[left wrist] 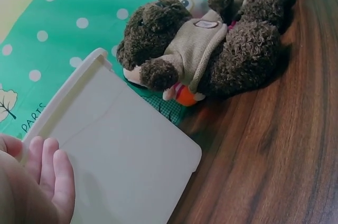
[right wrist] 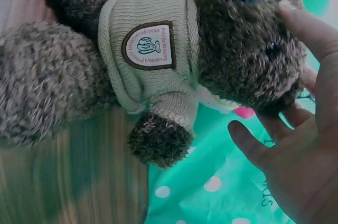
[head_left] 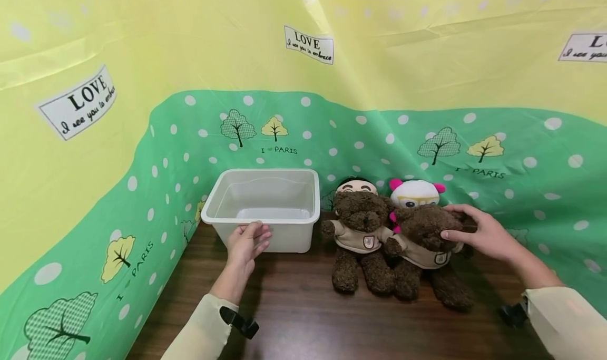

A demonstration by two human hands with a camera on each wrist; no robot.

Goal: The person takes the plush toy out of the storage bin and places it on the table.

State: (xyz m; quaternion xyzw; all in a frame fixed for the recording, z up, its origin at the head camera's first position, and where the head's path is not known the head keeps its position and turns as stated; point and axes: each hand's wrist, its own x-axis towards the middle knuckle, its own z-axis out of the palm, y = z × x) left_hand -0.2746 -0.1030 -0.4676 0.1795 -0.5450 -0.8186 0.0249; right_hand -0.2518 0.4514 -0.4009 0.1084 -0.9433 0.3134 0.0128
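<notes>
A pale grey plastic bin (head_left: 265,237) stands on the table's left side. My left hand (head_left: 246,241) is at its front rim, thumb and index finger pinching the edge while the other fingers hang loose outside the wall. On the right, two brown teddy bears in beige sweaters sit side by side. My right hand (head_left: 483,233) grips the head of the right teddy bear (head_left: 424,228), thumb on the face and fingers behind it. That bear leans toward the left teddy bear (head_left: 362,244). In the right wrist view a sweater badge (right wrist: 150,47) shows.
Behind the bears sit a white-headed doll with pink ears (head_left: 414,192) and a dark-haired doll (head_left: 356,185), both mostly hidden. A printed green and yellow cloth (head_left: 360,133) walls the back and left of the dark wooden table (head_left: 322,318).
</notes>
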